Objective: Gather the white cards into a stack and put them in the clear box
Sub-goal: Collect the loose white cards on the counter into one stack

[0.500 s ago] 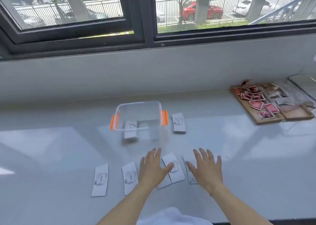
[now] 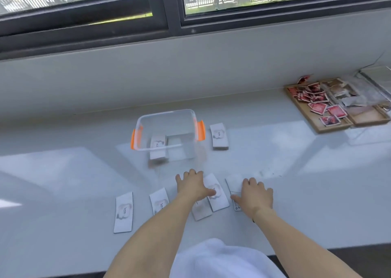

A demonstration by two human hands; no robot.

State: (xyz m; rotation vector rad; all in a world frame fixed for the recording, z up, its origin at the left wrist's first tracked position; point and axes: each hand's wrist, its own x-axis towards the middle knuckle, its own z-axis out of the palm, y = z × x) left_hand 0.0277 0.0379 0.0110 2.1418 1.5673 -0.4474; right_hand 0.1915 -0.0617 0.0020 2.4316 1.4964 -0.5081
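A clear box with orange latches stands on the white sill; a white card stack shows through its wall. Another white card pile lies just right of the box. Near the front edge lie loose white cards: one at the left, one beside it, two overlapping ones in the middle and one at the right. My left hand rests flat on the overlapping cards with its thumb on the upper one. My right hand lies flat on the right card.
A wooden tray holding several red picture cards and plastic bags sits at the far right. The wall and a dark window frame rise behind the sill. A white cloth lies at the bottom, at my lap.
Both hands have lowered flat onto the cards near the front edge, fingers drawn closer together. The cards and the box have not moved.
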